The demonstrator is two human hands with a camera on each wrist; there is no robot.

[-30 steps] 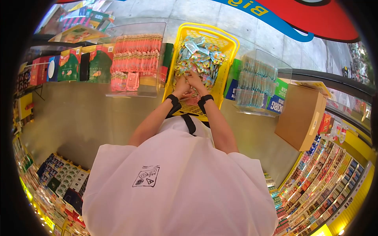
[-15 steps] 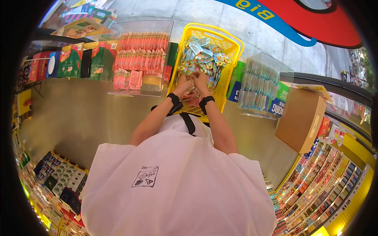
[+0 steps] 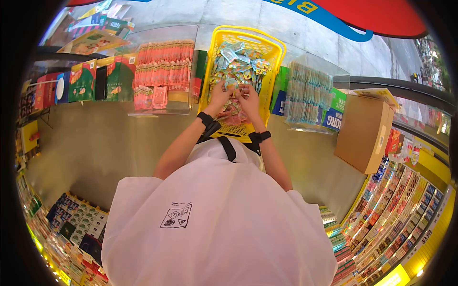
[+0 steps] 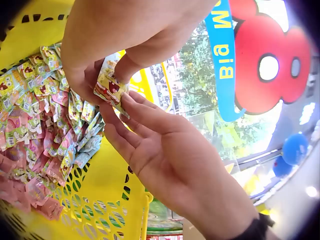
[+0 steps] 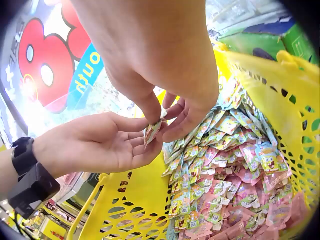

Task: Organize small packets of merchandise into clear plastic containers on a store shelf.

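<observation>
I see both hands meeting on one small sachet (image 4: 111, 87). My left hand (image 3: 220, 95) pinches it between thumb and curled fingers. My right hand (image 3: 249, 101) nips its other edge between thumb and fingertips, which the right wrist view shows best. The sachet sits right at the fingertips, between the two hands, lifted clear of the pile below.

The grey counter (image 3: 95, 143) runs left to right under everything. On it, far from me and in the middle, stands the yellow basket (image 3: 279, 52), and both hands hover over its near half. To the right of the basket sits a cardboard box (image 3: 362, 133). A clear bin of pink packets (image 3: 164, 66) stands just left of the basket, and a clear bin of pale green packets (image 3: 307, 95) stands just right of it. Inside the basket, a heap of blue-green sachets (image 3: 238, 62) fills the far end, and pink sachets (image 3: 231, 116) lie at the near end, under my hands.
</observation>
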